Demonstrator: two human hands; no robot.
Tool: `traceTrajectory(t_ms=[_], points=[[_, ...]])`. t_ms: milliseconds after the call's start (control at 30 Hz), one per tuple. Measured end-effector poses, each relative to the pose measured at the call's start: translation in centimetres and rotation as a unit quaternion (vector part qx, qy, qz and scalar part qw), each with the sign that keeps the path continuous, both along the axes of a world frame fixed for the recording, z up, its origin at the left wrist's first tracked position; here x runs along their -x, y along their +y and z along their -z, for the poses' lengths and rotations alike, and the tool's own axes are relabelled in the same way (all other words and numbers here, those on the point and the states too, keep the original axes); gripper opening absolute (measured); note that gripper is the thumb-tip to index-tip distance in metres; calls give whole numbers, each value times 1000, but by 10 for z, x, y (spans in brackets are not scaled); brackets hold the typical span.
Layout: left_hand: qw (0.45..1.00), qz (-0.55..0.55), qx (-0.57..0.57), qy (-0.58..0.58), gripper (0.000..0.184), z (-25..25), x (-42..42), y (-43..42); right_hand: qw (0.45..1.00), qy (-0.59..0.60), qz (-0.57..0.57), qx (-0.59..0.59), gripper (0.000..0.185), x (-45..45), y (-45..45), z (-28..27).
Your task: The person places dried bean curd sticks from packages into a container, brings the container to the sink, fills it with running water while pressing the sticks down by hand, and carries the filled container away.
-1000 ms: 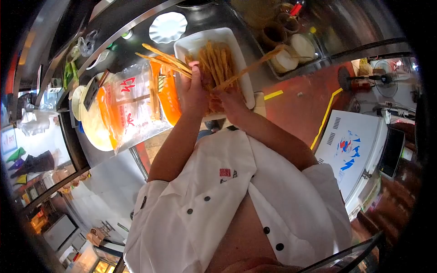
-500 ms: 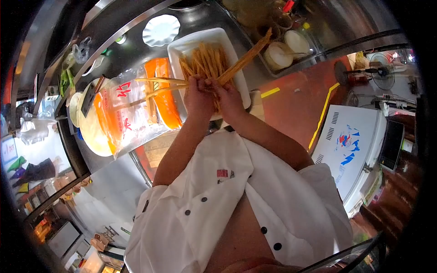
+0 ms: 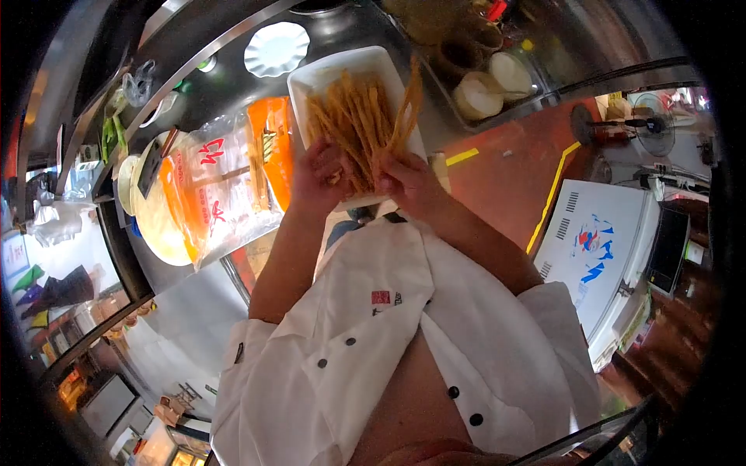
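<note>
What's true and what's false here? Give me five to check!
1. The tub is white. True.
2. The right hand is empty. False: the right hand grips a stick.
3. More sticks lie in the tub. True.
4. The plate sits inside the tub. False: the plate is on the counter, apart from the tub.
5. The bag is left of the tub. True.

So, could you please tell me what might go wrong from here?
The sticks in the right hand cross the tray's right rim in this view, so broken bits might land outside it.
The pile in the tray lies crossed and close together, so drawing one out could drag or snap others.
</note>
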State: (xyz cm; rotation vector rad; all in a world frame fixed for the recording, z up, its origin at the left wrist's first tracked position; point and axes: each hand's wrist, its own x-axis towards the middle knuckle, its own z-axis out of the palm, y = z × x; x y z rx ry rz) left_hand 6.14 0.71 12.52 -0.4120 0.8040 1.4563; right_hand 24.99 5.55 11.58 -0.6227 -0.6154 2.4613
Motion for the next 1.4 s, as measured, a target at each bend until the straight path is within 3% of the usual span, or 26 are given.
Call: traceTrajectory(t_ms=[33,100,133,200,233,300,333,367,400,433,500,533,600,633,700,833,933,1000,1100,1133,1200,1233,1267,1300,1333,1400], points=[[1000,-2,3,0,17,11,8,-7,1000,0,-2,3,22,-4,4,-8],[975,124,-180,49,20,26,16,-17,960,-243,-77,-117,22,-11,13,-20],[974,123,-181,49,20,22,12,-15,960,-243,-77,-118,22,-14,19,-18],[953,170,11,250,26,8,0,-12,881,-361,-194,-237,26,-18,27,-3],[954,168,12,250,26,19,2,-13,880,-361,-196,-238,26,-17,28,10],[894,303,-43,326,30,71,6,-18,822,-417,-215,-325,31,-16,26,49],[895,302,-44,326,30,104,6,-17,821,-417,-215,-325,31,-14,27,77],[827,314,-182,429,30,139,3,-18,739,-441,-272,-431,34,-12,26,106],[781,321,-249,475,30,141,0,-16,641,-456,-323,-526,38,-7,24,111],[732,317,-313,516,30,142,-3,-14,641,-457,-324,-525,38,-7,21,113],[524,553,-163,628,27,139,-5,-8,589,-482,-296,-577,42,-4,17,110],[525,553,-162,627,27,146,-5,-5,590,-481,-298,-577,42,1,17,92],[194,589,-207,757,31,171,-8,-4,602,-511,-338,-511,42,6,19,56],[193,588,-207,758,31,177,-10,-4,602,-512,-337,-512,42,6,22,57],[630,469,8,619,29,187,-13,-1,558,-553,-323,-528,44,3,32,70],[594,434,-49,675,32,160,-12,3,619,-593,-218,-466,45,3,51,141],[568,494,5,658,34,141,-10,11,577,-583,-265,-506,41,9,58,139],[463,518,42,718,29,110,-10,10,590,-600,-274,-465,34,11,57,121],[445,479,53,755,27,66,8,-2,554,-561,-322,-525,28,2,60,118],[484,401,55,776,27,78,26,-11,556,-552,-325,-530,28,-1,56,113],[570,264,76,774,29,79,69,-32,540,-548,-222,-599,26,-4,46,102],[504,250,107,820,26,80,95,-41,532,-543,-187,-622,25,-3,42,97],[426,218,104,872,23,106,128,-51,580,-544,-140,-590,25,1,38,94],[412,203,103,882,20,113,152,-58,623,-543,-92,-555,25,5,36,93],[291,234,86,924,19,155,191,-69,624,-539,-94,-559,25,8,38,104],[302,376,165,860,25,169,219,-74,616,-541,-256,-512,24,12,45,135]])
